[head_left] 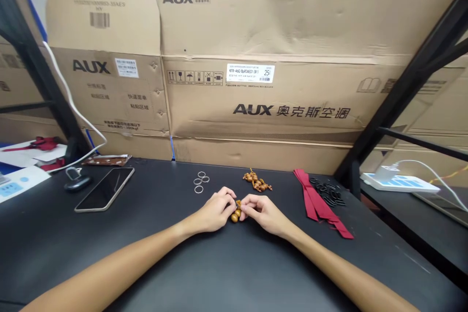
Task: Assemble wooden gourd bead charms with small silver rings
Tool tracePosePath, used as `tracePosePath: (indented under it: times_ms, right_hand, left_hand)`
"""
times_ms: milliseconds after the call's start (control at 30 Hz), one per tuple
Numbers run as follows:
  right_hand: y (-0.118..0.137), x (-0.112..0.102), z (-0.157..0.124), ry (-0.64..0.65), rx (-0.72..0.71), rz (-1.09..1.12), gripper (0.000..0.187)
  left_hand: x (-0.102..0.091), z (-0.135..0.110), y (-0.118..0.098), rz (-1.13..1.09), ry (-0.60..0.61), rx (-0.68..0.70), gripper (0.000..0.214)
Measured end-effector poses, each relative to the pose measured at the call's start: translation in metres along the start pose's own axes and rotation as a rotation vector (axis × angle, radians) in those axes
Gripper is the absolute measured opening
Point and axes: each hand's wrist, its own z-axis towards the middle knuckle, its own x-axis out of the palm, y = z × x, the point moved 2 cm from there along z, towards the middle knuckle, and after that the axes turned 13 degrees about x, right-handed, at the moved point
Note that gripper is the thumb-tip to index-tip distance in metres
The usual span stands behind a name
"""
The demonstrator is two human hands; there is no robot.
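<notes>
Gently, left hand (215, 210) and right hand (263, 215) pinch a glossy wooden gourd (236, 214).

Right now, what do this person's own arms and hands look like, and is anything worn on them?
The bare, slender left forearm and right forearm show no sleeves. The ungloved left hand and right hand show no watch, ring or bracelet.
</notes>
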Motion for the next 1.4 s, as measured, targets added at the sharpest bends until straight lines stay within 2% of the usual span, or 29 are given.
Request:
tracePosePath:
  times_ms: [333,633,867,1100,1400]
  right_hand:
    - [-0.002,-0.002,0.003,-0.091,-0.044,-0.061,0.027]
    - [-0.006,-0.006,0.003,-0.279,-0.095,-0.342,0.023]
    - [-0.004,-0.005,0.002,-0.311,-0.120,-0.408,0.023]
    - [0.002,-0.004,-0.002,-0.310,-0.237,-0.458,0.021]
    - [0.007,-0.001,-0.006,-0.284,-0.291,-0.450,0.022]
  left_hand:
    - [-0.001,0.000,-0.001,-0.022,0.017,0.026,0.029]
    - [0.000,0.001,0.007,-0.066,0.019,0.041,0.024]
    - [-0.002,0.002,0.006,-0.091,0.022,0.031,0.024]
    - [-0.004,0.002,0.008,-0.134,0.047,0.009,0.022]
    - [-0.004,0.001,0.007,-0.053,0.125,0.026,0.023]
